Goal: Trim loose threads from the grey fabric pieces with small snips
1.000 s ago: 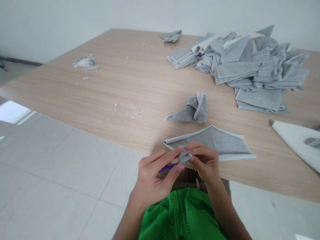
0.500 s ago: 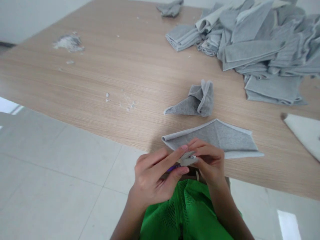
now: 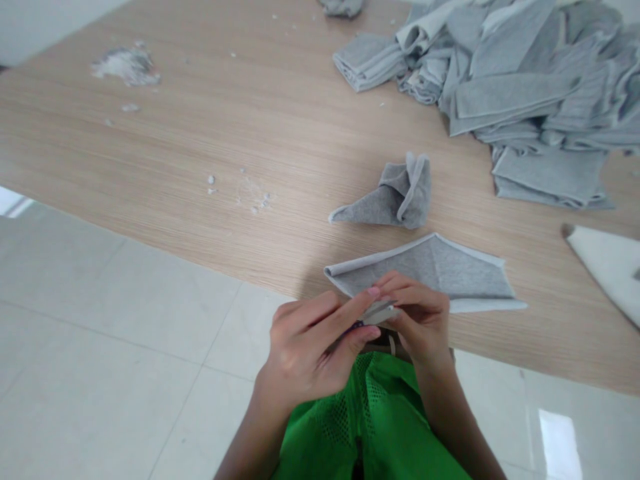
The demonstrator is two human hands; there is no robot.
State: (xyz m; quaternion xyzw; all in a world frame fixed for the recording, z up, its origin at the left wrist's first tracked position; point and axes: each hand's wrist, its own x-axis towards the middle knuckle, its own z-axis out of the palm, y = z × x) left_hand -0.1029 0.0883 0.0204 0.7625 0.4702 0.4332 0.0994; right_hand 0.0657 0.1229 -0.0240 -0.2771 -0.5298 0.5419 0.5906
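My left hand (image 3: 310,347) is closed around a pair of thread snips (image 3: 376,312), their short metal blades pointing right and the handle mostly covered by my fingers. At the blade tips, my right hand (image 3: 420,310) is pinched, and what sits between its fingertips is too small and hidden to name. Just beyond both hands a flat grey cloth piece (image 3: 430,270) with pale folded edges lies on the table, partly covered by my fingers. Further back rests a crumpled grey cloth piece (image 3: 400,193).
A large heap of grey cloth pieces (image 3: 520,100) occupies the back right of the wooden table (image 3: 225,133). White lint (image 3: 127,67) lies at the back left, with small scraps (image 3: 263,200) nearer. A white pointed object (image 3: 607,260) lies at the right edge.
The snips' blades have come closer together. Both hands stay in nearly the same place, while the camera view has shifted slightly.
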